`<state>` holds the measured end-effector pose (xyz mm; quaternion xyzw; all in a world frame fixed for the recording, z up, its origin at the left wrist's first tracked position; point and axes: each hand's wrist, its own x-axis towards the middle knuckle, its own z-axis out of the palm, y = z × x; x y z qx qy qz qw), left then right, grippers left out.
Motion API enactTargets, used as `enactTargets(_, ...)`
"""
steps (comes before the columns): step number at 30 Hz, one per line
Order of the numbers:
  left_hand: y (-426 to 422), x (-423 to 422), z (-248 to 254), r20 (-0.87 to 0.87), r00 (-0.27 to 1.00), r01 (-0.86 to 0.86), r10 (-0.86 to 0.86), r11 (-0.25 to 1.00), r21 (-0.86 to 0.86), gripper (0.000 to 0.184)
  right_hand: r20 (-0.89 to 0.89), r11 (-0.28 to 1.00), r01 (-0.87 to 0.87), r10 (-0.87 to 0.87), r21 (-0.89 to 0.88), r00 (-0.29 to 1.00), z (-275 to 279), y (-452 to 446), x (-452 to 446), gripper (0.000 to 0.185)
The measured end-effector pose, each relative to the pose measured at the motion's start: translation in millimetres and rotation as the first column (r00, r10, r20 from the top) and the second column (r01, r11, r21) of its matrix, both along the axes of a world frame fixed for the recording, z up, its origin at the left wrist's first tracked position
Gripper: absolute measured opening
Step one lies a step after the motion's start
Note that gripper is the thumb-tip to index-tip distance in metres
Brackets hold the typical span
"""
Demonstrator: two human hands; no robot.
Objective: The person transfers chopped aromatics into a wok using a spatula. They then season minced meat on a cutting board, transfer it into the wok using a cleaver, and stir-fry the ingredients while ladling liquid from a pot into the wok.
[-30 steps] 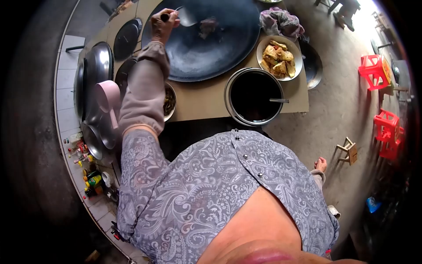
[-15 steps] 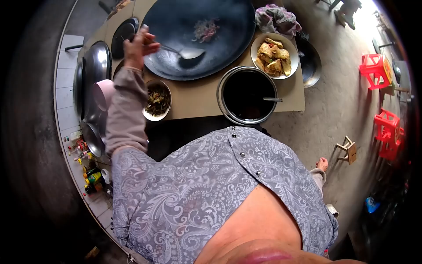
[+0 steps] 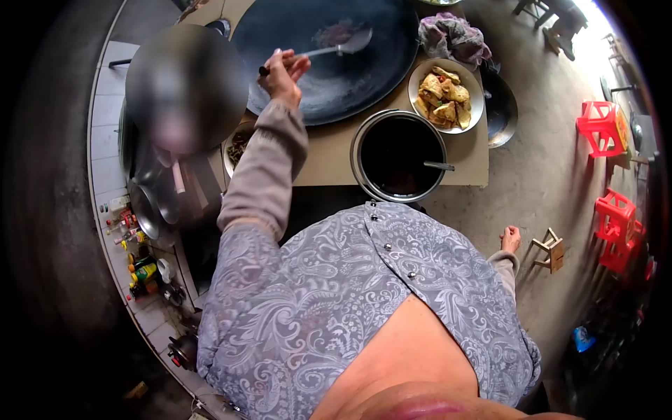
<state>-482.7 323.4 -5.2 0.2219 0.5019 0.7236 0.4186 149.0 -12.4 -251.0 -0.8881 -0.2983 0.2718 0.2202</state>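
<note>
My left hand [image 3: 283, 78] is closed around the handle of a metal spatula [image 3: 358, 42] over a large dark wok [image 3: 329, 84]. The spatula's blade is beside a small heap of pinkish food [image 3: 336, 31] in the wok. To the right hangs my right hand [image 3: 511, 239], low at my side, its fingers curled with nothing visible in them. Near the wok stand a pot of dark liquid [image 3: 399, 155] with a metal handle sticking out and a white bowl of yellowish food pieces [image 3: 444, 98]. My left forearm partly hides a smaller bowl [image 3: 236, 147].
A crumpled cloth [image 3: 455, 38] lies behind the food bowl. Bottles [image 3: 143, 273] line the tiled ledge at left, below metal pans [image 3: 145, 210]. A blurred round patch covers part of the left side. Red stools [image 3: 600, 129] and a small wooden stool [image 3: 553, 252] stand at right.
My left hand has moved right and the spatula has swung up to the pinkish food. The smaller bowl is now partly covered by my arm. My right hand hangs nearly where it was.
</note>
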Motion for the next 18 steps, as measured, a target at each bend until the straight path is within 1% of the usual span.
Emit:
enactTargets(1, 14.1, -7.7, 1.6, -0.005, 1.000, 0.029, -0.029, 0.999, 0.018, 0.025, 0.046, 0.998, -0.049, 0.047, 0.040, 0.998, -6.4, 5.1, 2.8, 0.017)
enactTargets(3, 33.0, -35.2, 16.7, -0.014, 0.996, 0.084, -0.083, 0.995, 0.051, 0.021, 0.112, 0.994, -0.111, 0.108, 0.016, 0.988, 1.9, 6.8, 4.6, 0.016)
enactTargets(4, 29.3, -46.2, 34.8, -0.176, 0.972, 0.157, -0.155, 0.988, -0.003, 0.023, 0.148, 0.990, -0.142, 0.140, 0.001, 0.979, 9.6, 7.1, 10.4, 0.016)
enactTargets(5, 19.0, -57.3, 62.5, -0.332, 0.915, 0.220, -0.230, 0.973, -0.070, 0.025, 0.166, 0.994, -0.095, 0.103, -0.054, 0.981, 27.3, 6.2, 4.6, 0.017)
enactTargets(6, 6.9, -67.4, 79.9, -0.474, 0.827, 0.265, -0.304, 0.953, -0.149, 0.026, 0.148, 0.999, -0.045, 0.049, -0.028, 0.988, 37.0, 4.5, -0.6, 0.017)
enactTargets(8, -16.6, -85.0, 92.0, -0.479, 0.821, 0.233, -0.310, 0.948, -0.216, 0.024, 0.102, 0.998, 0.053, -0.055, 0.018, 0.993, 45.5, -4.8, -7.2, 0.018)
enactTargets(9, -17.8, -88.7, 96.3, -0.484, 0.816, 0.221, -0.316, 0.944, -0.244, 0.023, 0.224, 1.000, 0.017, -0.018, 0.005, 0.974, 36.0, -11.4, -3.1, 0.020)
enactTargets(10, -13.1, -89.1, 86.4, -0.476, 0.846, 0.151, -0.240, 0.964, -0.219, 0.021, 0.231, 1.000, -0.009, 0.005, 0.019, 0.973, 29.3, -12.6, -2.0, 0.022)
enactTargets(12, 0.1, -83.3, 43.4, -0.452, 0.888, 0.007, -0.086, 0.985, -0.173, 0.019, 0.248, 0.997, -0.061, 0.048, 0.047, 0.968, 12.3, -16.7, 0.4, 0.025)
enactTargets(13, 11.2, -68.4, 29.0, -0.364, 0.931, -0.039, -0.003, 0.993, -0.108, 0.017, 0.177, 0.995, -0.081, 0.070, 0.056, 0.982, 12.7, -12.5, -5.6, 0.023)
enactTargets(16, 45.5, -63.4, 11.3, -0.197, 0.966, 0.194, -0.167, 0.973, 0.127, 0.018, 0.056, 0.982, -0.097, 0.089, 0.164, 0.994, 34.4, 7.7, -30.1, 0.017)
enactTargets(17, 46.6, -65.7, 27.8, -0.400, 0.878, 0.325, -0.263, 0.941, 0.094, 0.019, 0.017, 0.984, -0.064, 0.062, 0.165, 0.998, 36.8, 11.5, -31.0, 0.019)
enactTargets(18, 51.6, -68.5, 46.4, -0.469, 0.835, 0.357, -0.287, 0.932, 0.066, 0.019, 0.031, 0.982, -0.053, 0.048, 0.181, 0.998, 38.2, 11.2, -31.6, 0.019)
